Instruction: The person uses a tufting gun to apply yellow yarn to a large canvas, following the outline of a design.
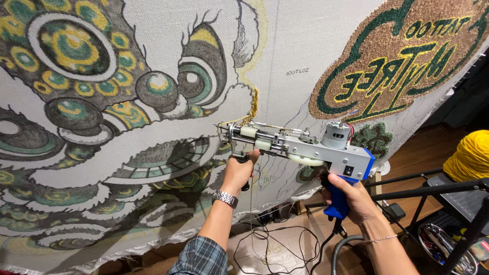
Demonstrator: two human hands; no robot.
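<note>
A silver and blue tufting gun [305,146] is held level, its needle end touching a stretched white cloth [285,46] just below a short line of golden yarn tufts [252,104]. My left hand [238,170], with a metal wristwatch, grips the black front handle under the gun's nose. My right hand [351,196] wraps the blue rear grip, index finger near the trigger. A thin yarn strand feeds along the top of the gun. The cloth carries a large printed lion-dance face in green, yellow and grey [86,102].
A tufted brown, green and yellow emblem [402,56] fills the cloth's upper right. A yellow yarn cone [471,155] stands at right behind black metal bars [433,188]. Cables [270,244] and a grey hose [341,252] lie on the wooden floor below.
</note>
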